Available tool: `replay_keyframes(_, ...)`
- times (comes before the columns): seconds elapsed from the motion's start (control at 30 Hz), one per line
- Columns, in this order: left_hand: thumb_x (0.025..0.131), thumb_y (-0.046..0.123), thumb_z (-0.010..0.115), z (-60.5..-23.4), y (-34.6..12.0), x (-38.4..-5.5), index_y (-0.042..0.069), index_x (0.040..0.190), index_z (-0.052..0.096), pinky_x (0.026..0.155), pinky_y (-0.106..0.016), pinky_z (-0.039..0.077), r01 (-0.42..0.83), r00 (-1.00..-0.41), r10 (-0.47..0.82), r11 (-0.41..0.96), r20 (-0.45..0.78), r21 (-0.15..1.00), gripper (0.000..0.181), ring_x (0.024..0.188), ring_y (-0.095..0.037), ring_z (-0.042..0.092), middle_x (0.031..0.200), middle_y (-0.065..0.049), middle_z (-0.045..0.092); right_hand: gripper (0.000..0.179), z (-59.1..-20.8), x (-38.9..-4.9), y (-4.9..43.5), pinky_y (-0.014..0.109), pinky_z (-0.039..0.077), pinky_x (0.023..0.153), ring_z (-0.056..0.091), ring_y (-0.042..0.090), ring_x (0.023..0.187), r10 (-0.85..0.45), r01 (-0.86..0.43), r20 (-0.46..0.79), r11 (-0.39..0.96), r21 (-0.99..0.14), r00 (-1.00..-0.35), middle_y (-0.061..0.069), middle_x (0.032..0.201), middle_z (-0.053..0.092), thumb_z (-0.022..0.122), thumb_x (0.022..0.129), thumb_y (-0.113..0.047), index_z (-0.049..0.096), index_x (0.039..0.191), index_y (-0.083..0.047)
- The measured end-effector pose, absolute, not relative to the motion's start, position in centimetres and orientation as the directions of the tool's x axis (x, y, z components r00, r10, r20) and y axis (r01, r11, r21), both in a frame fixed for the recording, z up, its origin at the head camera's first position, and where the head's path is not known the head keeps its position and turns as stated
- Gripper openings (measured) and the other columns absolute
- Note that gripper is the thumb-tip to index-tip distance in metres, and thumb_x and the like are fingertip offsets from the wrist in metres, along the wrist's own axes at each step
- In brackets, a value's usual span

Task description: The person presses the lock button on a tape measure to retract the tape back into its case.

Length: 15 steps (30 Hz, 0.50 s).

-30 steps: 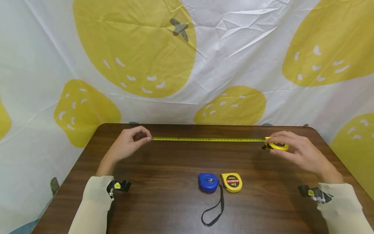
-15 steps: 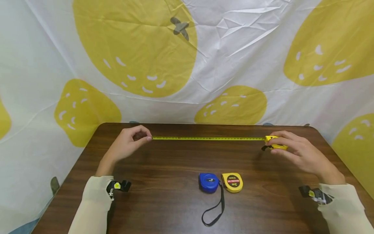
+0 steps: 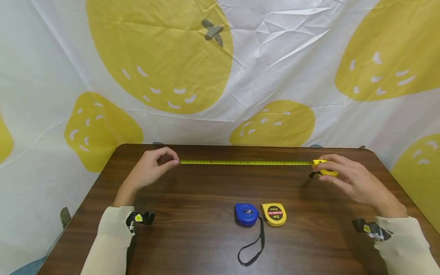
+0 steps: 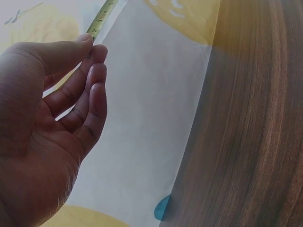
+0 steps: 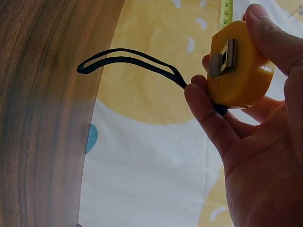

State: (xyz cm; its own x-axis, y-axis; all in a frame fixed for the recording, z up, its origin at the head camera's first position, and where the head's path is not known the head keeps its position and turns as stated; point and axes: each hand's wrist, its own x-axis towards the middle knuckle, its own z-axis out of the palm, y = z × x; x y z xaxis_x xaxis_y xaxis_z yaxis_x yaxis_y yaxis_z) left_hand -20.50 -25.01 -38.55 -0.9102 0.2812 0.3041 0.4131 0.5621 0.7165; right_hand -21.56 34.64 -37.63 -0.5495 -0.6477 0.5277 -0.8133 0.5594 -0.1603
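Observation:
A yellow tape blade stretches taut and nearly level between the two hands, above the table. Thumb and fingertips of the left hand pinch its free end; low numbers show beside the thumb on the blade in the left wrist view. The right hand grips the yellow tape measure case between thumb and fingers. A metal clip faces the right wrist camera, and a black wrist strap hangs off the case. Around the case's mouth, the blade reads in the mid thirties.
On the brown wooden table lie a blue tape measure with a black strap and, beside it, a yellow 2 m tape measure. A white curtain with yellow fruit prints hangs behind the table's far edge.
The yellow case has tilted slightly in the right hand, so less of its dark label shows. The left hand keeps its pinch and place, and the blade stays drawn out.

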Motion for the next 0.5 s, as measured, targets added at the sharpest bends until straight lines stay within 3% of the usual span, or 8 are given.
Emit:
replay_keyframes(0.33,0.106,0.018,0.078,-38.29,-24.97,-20.29,0.014,0.109,0.077,0.079,-0.031,0.054,0.422,-0.906,0.288,0.566,0.310,0.708,0.006,0.089,-0.020,0.067,0.099,-0.001,0.076,0.033,-37.56,-21.47,34.59,0.018,0.046,0.092,0.066,0.016,0.111,-0.659,-0.823,0.533,0.552,-0.136,-0.530,0.007,0.134,0.068,0.087,0.094,-0.011,0.076,0.124,-0.019)
replay_keyframes(0.5,0.105,0.016,0.079,-38.29,-24.99,-20.36,0.014,0.108,0.077,0.078,-0.031,0.054,0.420,-0.907,0.282,0.571,0.311,0.706,0.004,0.089,-0.021,0.068,0.099,-0.004,0.077,0.036,-37.51,-21.48,34.58,0.020,0.050,0.085,0.068,0.019,0.106,-0.661,-0.822,0.532,0.555,-0.129,-0.530,0.008,0.134,0.068,0.089,0.090,-0.006,0.076,0.119,-0.023)
